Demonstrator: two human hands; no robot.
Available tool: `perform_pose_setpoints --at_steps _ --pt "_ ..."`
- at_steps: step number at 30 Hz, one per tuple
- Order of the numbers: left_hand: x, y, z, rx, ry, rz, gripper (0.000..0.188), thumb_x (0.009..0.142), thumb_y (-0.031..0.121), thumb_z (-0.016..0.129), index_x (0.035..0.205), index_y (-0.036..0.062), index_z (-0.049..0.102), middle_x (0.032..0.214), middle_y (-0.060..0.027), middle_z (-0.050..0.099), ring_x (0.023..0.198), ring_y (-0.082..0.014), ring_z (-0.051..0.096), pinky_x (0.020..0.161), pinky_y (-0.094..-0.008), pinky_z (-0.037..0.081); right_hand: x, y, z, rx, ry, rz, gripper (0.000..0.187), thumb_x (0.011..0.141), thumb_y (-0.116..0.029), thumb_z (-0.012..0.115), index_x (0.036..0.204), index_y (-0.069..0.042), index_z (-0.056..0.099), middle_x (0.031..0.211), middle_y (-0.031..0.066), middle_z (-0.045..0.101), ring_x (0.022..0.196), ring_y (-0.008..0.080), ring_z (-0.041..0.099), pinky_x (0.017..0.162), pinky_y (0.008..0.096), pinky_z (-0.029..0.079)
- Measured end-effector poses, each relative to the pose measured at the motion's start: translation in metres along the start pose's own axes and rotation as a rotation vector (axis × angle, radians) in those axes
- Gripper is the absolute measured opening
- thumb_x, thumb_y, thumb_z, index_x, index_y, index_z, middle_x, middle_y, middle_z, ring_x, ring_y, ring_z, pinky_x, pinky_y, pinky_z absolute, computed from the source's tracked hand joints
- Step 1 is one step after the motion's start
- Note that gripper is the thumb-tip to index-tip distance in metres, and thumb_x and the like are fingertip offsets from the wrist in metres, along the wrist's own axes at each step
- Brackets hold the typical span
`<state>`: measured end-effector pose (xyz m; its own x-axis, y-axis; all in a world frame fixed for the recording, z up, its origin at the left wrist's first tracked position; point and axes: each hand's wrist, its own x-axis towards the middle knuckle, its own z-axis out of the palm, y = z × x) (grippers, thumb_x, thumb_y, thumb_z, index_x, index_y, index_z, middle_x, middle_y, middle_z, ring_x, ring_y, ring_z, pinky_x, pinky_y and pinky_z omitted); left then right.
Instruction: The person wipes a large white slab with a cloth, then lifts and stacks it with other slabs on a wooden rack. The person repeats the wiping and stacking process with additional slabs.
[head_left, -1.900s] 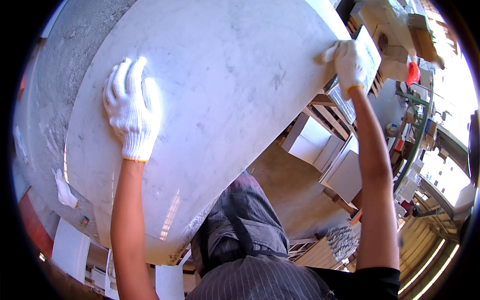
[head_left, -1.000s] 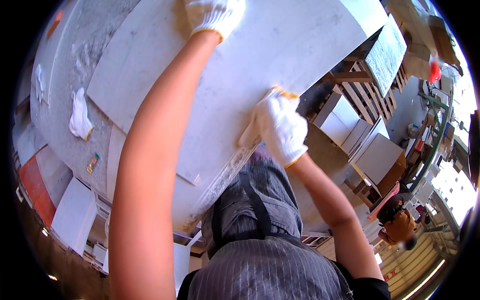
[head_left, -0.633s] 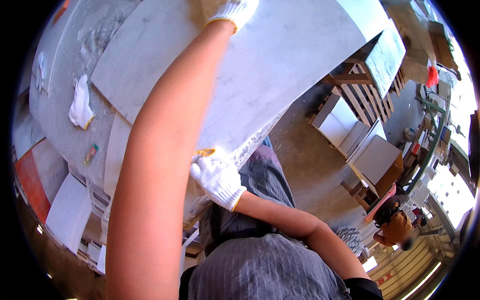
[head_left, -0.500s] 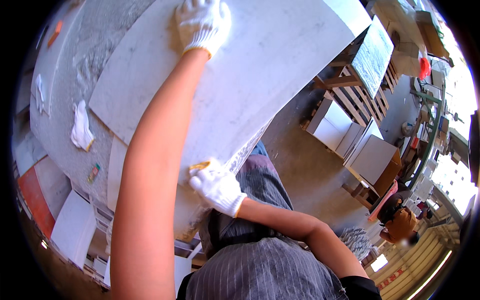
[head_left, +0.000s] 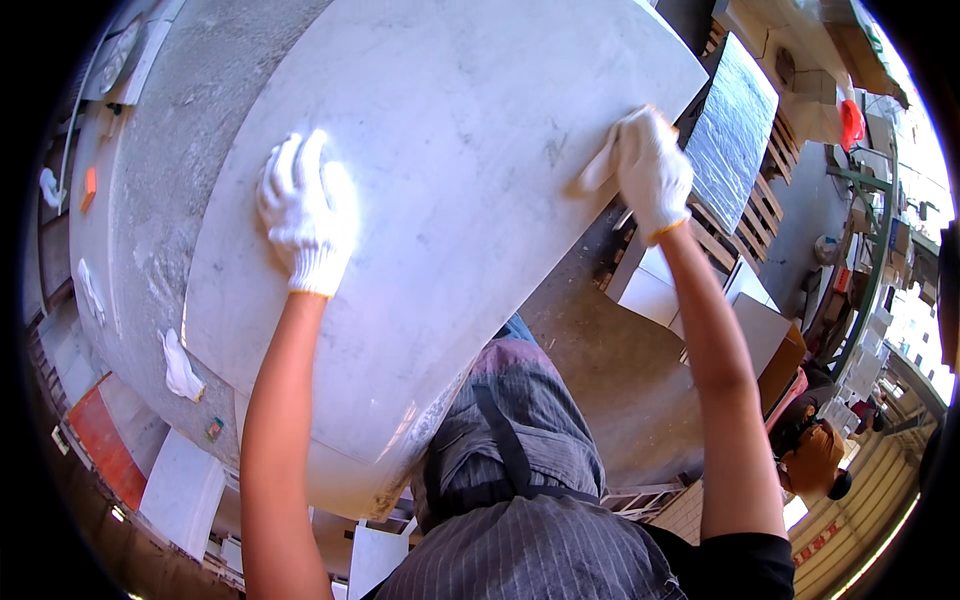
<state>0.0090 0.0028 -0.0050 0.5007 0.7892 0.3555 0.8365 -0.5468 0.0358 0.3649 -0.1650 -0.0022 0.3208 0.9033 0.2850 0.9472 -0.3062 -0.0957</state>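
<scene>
A large, pale grey stone-like slab (head_left: 430,220) with faint mottling lies flat in front of me on a rough grey worktop. My left hand (head_left: 308,205), in a white knitted glove, rests palm down on its left part with the fingers stretched out. My right hand (head_left: 652,170), gloved alike, is at the slab's right edge. Its thumb lies over the top face, and its fingers bend at the edge, their tips partly hidden. Close to my apron, the slab's near edge looks rough.
A loose white glove (head_left: 180,367) and a small greenish object (head_left: 215,429) lie on the worktop (head_left: 200,150). An orange block (head_left: 89,188) sits farther left. To the right stand a dark-textured panel (head_left: 735,130), pallets (head_left: 770,215) and cartons (head_left: 760,340). Another person (head_left: 812,455) is at lower right.
My left hand has come back toward me and left across the slab. My right hand has moved from the near edge out to the slab's right edge.
</scene>
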Motion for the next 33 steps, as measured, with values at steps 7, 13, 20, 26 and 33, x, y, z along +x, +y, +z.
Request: perform_pose_setpoints --at_steps 7,13,20,26,33 --pt "0.000 -0.001 -0.003 -0.011 0.000 0.034 0.039 0.100 0.026 0.053 0.136 0.0134 0.055 0.137 -0.0117 0.055 0.130 -0.0324 0.048 0.109 -0.0494 0.036 0.086 0.107 0.025 0.041 -0.059 0.352 0.029 0.098 -0.035 0.050 0.097 -0.008 0.060 0.092 0.0239 0.068 0.086 0.0459 0.066 0.076 0.0511 0.054" --pt "0.000 -0.004 -0.001 -0.027 0.005 0.015 0.039 0.095 0.026 0.057 0.132 0.0158 0.058 0.135 -0.0102 0.055 0.128 -0.0333 0.048 0.109 -0.0500 0.036 0.108 0.130 0.033 -0.013 -0.084 0.432 0.041 0.099 -0.044 0.044 0.103 -0.008 0.061 0.102 0.0269 0.068 0.096 0.0488 0.064 0.085 0.0540 0.051" --pt "0.002 -0.001 0.004 0.009 0.032 -0.001 0.036 0.098 0.032 0.053 0.132 0.0214 0.058 0.135 -0.0080 0.057 0.128 -0.0305 0.050 0.108 -0.0479 0.038 0.071 0.094 0.016 -0.105 -0.165 0.271 0.042 0.099 -0.043 0.043 0.106 -0.006 0.061 0.106 0.0285 0.066 0.101 0.0472 0.063 0.088 0.0534 0.049" --pt "0.008 -0.003 0.016 0.044 0.145 -0.016 0.032 0.095 0.034 0.056 0.125 0.0238 0.062 0.130 -0.0059 0.061 0.121 -0.0299 0.055 0.103 -0.0467 0.042 -0.031 -0.016 0.020 -0.003 -0.017 0.000 0.019 0.095 -0.026 0.057 0.098 -0.008 0.056 0.088 0.0227 0.066 0.084 0.0421 0.067 0.074 0.0499 0.054" --pt "-0.047 0.022 -0.027 -0.432 0.240 -0.114 0.019 0.086 0.025 0.061 0.100 0.0148 0.068 0.104 -0.0102 0.068 0.101 -0.0318 0.061 0.092 -0.0438 0.047 -0.144 -0.208 -0.042 0.153 -0.186 0.018 0.011 0.094 -0.021 0.058 0.093 -0.012 0.053 0.081 0.0144 0.063 0.070 0.0369 0.066 0.061 0.0459 0.053"
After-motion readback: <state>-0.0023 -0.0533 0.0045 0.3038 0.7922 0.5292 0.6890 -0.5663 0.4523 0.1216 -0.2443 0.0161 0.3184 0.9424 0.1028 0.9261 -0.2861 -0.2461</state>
